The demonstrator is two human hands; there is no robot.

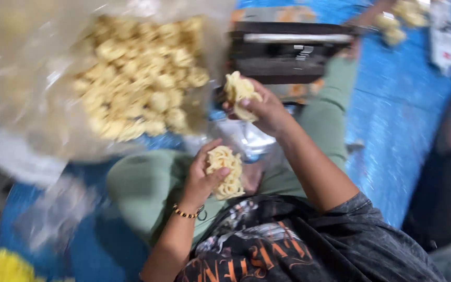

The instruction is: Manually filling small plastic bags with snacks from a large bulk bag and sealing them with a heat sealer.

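A: From the head view, what does each hand hold?
B: The left hand [204, 177] is clamped on a noodle nest [225, 171] over the lap; the right hand [264, 109] grips another nest [240, 94] near the big clear bag [131, 78].
A: Which step?
B: Seemingly sorting crackers; next calls for a gentle grip.

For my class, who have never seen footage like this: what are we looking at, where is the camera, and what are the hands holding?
There is one picture, taken by a camera worn on a person's head, looking down at their lap. The person sits on a blue mat, wearing green trousers. The left hand holds a pale yellow curly noodle-like cracker; the right hand holds a second cracker. A big clear plastic bag full of the same crackers stands at the left. A dark machine sits ahead. The picture is blurred, so finer details are unclear.
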